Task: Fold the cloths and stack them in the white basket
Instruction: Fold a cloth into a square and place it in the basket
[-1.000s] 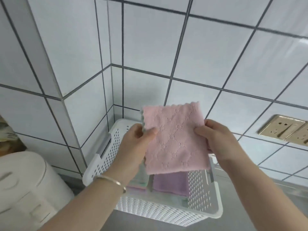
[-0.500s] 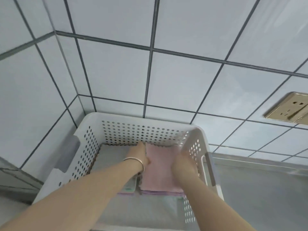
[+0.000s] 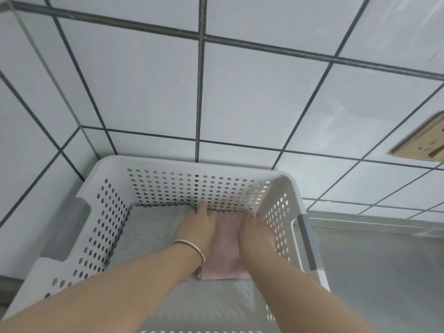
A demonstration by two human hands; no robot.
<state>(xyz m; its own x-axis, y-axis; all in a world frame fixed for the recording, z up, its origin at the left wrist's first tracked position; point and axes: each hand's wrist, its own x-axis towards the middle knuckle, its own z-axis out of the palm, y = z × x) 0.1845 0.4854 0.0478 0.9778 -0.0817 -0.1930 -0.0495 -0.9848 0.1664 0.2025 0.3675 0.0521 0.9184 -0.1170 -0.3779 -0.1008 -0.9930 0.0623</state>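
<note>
White perforated plastic basket (image 3: pixel 168 186) sits in a corner of the pale tiled wall (image 3: pixel 144 92), its back rim close to the tiles and its left side near the side wall. Open grey bench (image 3: pixel 384 272) to the right of it; brass-coloured wall socket (image 3: pixel 422 145) above that, well apart.

Both hands are down inside the basket. Left hand (image 3: pixel 198 228), thin metal bangle (image 3: pixel 192 248) at the wrist, lies palm down on the left edge of the folded pink cloth (image 3: pixel 224 255), fingers together and extended toward the back wall. Right hand (image 3: pixel 255 233) lies flat on the cloth's right edge, just beside the basket's right wall; fingers point forward, their tips blurred, so spread cannot be told. Neither hand pinches the cloth.

Pink cloth lies in the right half of the basket, on a stack. Flat grey patterned cloth (image 3: pixel 146 231) fills the left half, touching it.
</note>
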